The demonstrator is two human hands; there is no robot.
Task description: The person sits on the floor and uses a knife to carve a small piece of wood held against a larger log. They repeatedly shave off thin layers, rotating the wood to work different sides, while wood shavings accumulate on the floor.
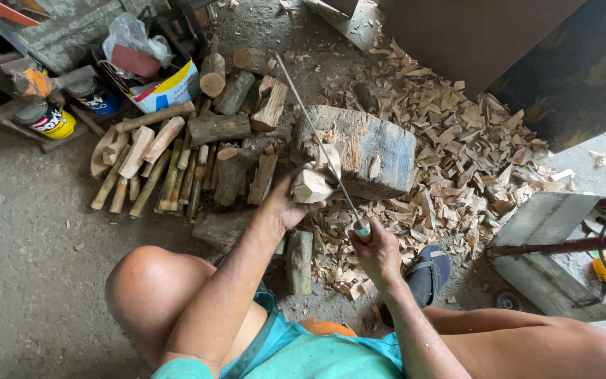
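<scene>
Grey concrete floor (29, 231) carries chips (457, 154) and stacked sticks (177, 161) around the chopping block (373, 151), against which my left hand (285, 203) grips a carved wood piece (310, 187), while my right hand (376, 253) clenches a long blade (317, 137).

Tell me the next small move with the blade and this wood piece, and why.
Probably lower the long blade onto the pale wood piece: the left hand braces it against the chopping block, and the right hand holds the blade raised above it.

1 head camera looks steeply down, close above the lap.
</scene>
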